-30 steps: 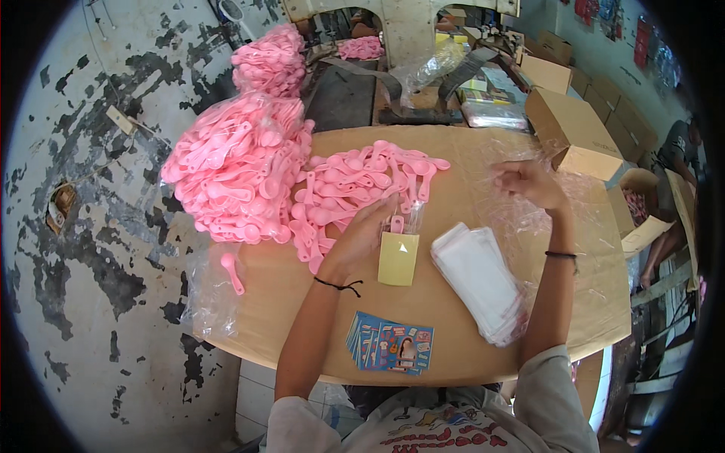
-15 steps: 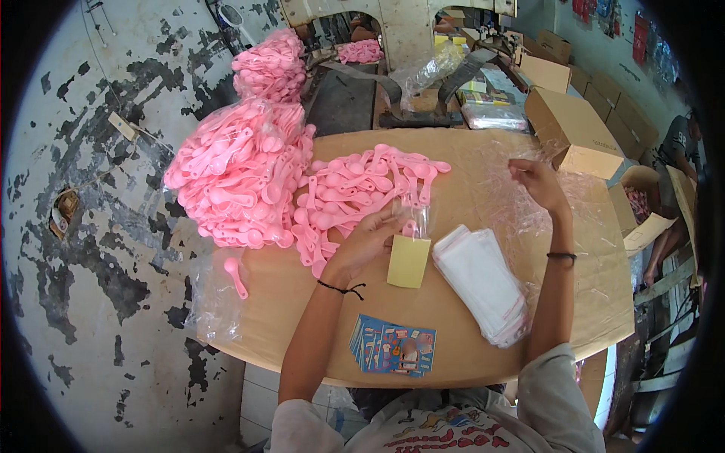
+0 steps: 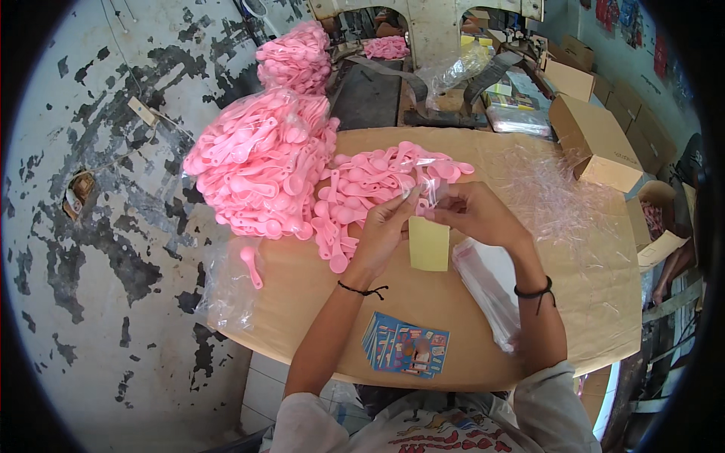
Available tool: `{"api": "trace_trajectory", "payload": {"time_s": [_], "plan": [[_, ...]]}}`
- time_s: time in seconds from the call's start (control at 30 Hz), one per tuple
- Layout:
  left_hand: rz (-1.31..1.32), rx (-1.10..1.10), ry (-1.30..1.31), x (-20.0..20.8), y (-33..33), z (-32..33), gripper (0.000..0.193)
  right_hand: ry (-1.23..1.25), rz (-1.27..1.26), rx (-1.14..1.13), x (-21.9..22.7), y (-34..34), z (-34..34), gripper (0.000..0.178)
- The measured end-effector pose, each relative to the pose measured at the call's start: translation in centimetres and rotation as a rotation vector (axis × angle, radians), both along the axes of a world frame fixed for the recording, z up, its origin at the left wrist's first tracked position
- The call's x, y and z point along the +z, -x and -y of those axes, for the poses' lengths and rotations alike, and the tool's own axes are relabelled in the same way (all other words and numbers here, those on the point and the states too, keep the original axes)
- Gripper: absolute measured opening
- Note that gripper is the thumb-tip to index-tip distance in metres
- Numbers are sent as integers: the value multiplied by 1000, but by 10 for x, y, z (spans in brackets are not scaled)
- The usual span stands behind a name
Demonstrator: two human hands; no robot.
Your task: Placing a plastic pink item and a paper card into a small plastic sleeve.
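A small clear plastic bag (image 3: 433, 186) with a yellow card (image 3: 429, 245) in its lower part is held above the table. A bit of pink shows inside it, partly covered by fingers. My left hand (image 3: 385, 230) pinches the bag's left side, and my right hand (image 3: 479, 214) grips its right side near the top. Loose pink plastic spoons (image 3: 362, 181) lie in a heap just beyond my hands. Under my right forearm is a stack of clear plastic bags (image 3: 483, 283). Blue printed cards (image 3: 408, 347) are fanned near the front edge.
Large clear sacks of pink spoons (image 3: 260, 166) stand at the left beside a peeling wall. A single spoon (image 3: 251, 266) lies by crumpled plastic. Thin plastic strips (image 3: 555, 185) spread at right, near a cardboard box (image 3: 595, 143). Machinery (image 3: 423, 30) stands behind the table.
My right hand has come left from above the plastic strips and taken hold of the bag. My left hand still holds it. The whole view has shifted slightly.
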State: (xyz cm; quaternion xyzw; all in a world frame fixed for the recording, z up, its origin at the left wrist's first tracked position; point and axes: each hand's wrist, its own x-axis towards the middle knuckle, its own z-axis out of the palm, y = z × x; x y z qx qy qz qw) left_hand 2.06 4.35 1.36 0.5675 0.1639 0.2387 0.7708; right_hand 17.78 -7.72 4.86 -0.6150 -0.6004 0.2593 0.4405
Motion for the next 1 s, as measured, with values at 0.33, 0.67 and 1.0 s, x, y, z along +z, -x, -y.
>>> {"api": "trace_trajectory", "payload": {"time_s": [0.33,0.67,1.0], "plan": [[-45,62,-155,3,8,-13,39,-84,-220,-131,-6,10,-9,25],[58,-65,-195,18,22,-20,23,-172,-366,-46,-6,2,-5,22],[84,-86,-360,27,36,-30,14,-350,-168,73,0,-5,4,18]]}}
